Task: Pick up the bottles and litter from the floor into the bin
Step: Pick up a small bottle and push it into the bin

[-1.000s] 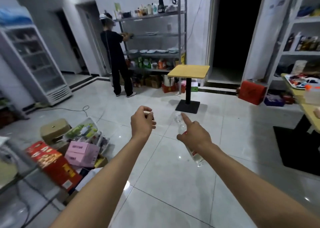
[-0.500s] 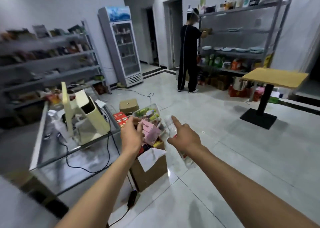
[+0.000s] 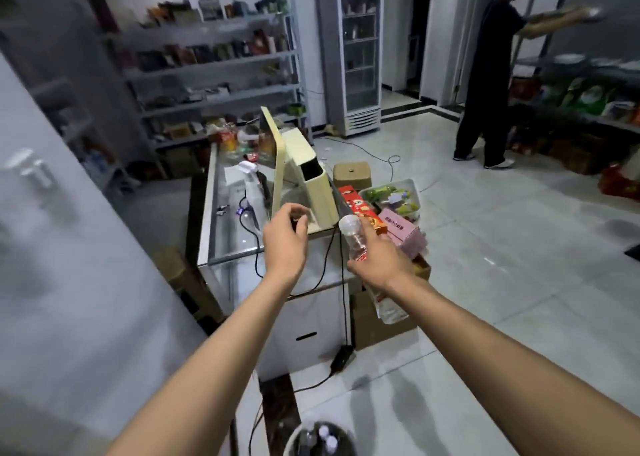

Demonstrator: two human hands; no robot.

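Observation:
My right hand grips a clear plastic bottle with a red label; its cap end points up and away, and its lower end shows below my wrist. My left hand hovers just left of the bottle with its fingers curled; something small and dark may sit between the fingertips, but I cannot tell. At the bottom edge a round bin shows its rim, with bottles with white caps inside.
A glass counter with a cream register stands ahead, cables hanging down its front. Cardboard boxes and snack packs pile on the floor to its right. A person in black stands at shelves far right. Stocked shelves line the left wall.
The view has swung left and down, from the yellow table to the counter, and the bin has come into view below. Both hands keep their pose, the right still holding the bottle.

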